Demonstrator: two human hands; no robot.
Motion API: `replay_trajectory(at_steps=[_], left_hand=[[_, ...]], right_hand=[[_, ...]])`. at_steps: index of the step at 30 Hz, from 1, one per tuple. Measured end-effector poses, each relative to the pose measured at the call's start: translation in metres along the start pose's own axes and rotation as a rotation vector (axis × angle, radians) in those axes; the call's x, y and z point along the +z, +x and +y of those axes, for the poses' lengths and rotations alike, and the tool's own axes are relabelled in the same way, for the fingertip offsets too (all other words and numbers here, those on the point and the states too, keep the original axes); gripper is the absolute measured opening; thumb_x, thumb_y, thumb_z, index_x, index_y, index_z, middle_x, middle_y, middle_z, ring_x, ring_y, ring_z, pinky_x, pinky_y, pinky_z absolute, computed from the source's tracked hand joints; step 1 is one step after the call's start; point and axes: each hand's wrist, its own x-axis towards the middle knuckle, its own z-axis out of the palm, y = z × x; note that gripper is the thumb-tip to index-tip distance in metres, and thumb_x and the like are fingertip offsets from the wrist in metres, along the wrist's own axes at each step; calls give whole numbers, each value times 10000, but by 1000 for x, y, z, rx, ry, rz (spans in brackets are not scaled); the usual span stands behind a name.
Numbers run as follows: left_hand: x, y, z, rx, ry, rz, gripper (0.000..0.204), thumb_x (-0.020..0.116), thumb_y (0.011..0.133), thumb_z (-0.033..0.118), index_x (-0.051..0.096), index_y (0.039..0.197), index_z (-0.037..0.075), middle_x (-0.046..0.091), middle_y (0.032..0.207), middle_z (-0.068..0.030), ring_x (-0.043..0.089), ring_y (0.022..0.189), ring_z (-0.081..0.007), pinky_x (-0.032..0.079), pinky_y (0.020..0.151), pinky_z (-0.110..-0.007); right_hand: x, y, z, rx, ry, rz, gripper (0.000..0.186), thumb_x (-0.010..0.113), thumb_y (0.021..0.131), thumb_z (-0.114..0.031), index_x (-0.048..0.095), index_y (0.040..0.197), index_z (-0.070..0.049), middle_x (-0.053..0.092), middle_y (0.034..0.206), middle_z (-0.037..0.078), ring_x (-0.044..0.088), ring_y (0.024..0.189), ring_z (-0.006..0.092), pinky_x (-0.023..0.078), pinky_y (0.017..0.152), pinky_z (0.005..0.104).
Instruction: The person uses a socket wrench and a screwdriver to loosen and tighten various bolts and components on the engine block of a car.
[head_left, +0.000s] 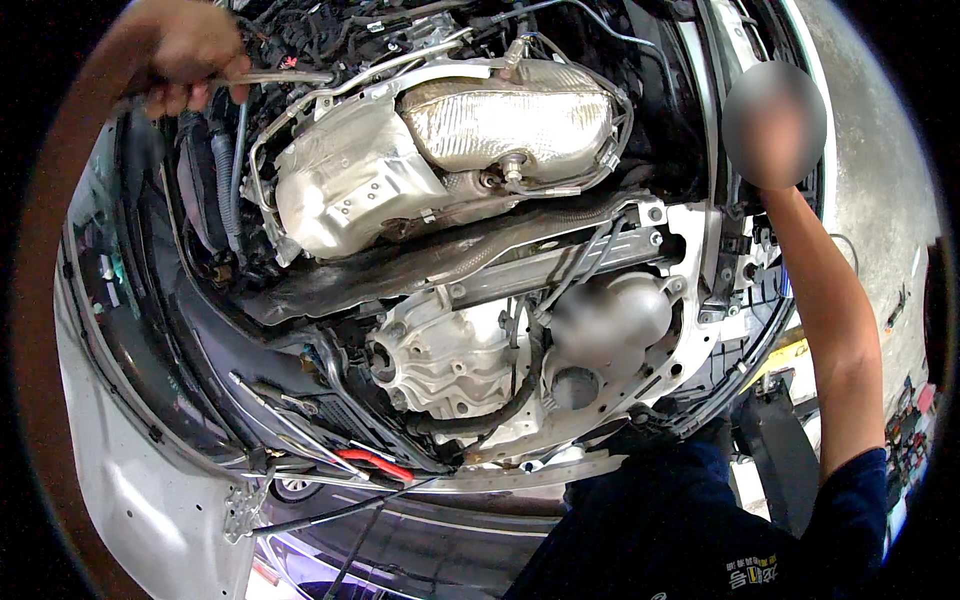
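Item: thin metal pipe point(285, 77), running roughly level across the upper left of the engine bay, just above the crinkled silver heat shield point(345, 185).

Handling, as we judge it: light, stiff, smooth bare metal, probably slick with oil; liable to kink if levered from one end. We would take it near a bend or bracket, close to where it is supported.

Left hand point(185, 55): fingers curled shut around the pipe's left end, knuckles up, beside the dark hoses point(228, 165) at the bay's left wall.

Right hand point(775, 125): raised at the bay's right edge, blurred out; we cannot tell how far its fingers are open or what they touch.

Nearby: second heat shield point(510, 115), cast aluminium gearbox housing point(450, 360), front crossmember point(545, 272).
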Motion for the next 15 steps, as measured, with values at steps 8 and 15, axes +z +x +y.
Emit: replay_trajectory(at_steps=[8, 15], left_hand=[[53, -23, -14, 81, -1159, -212, 302, 438, 977, 247, 605, 1127, 47, 327, 558, 114, 262, 375, 29, 240, 291, -142], [130, -50, 4, 27, -1758, -115, 315, 448, 1013, 286, 563, 1199, 59, 295, 565, 126, 222, 367, 30, 198, 289, -147]], right_hand=[[51, 21, 92, -826, 282, 82, 228, 624, 844, -130, 598, 1060, -63, 598, 999, 116, 576, 913, 255, 473, 771, 377], [59, 21, 84, -898, 259, 201, 251, 628, 846, -129, 587, 1084, -60, 591, 1025, 119, 568, 936, 269, 466, 797, 407]])
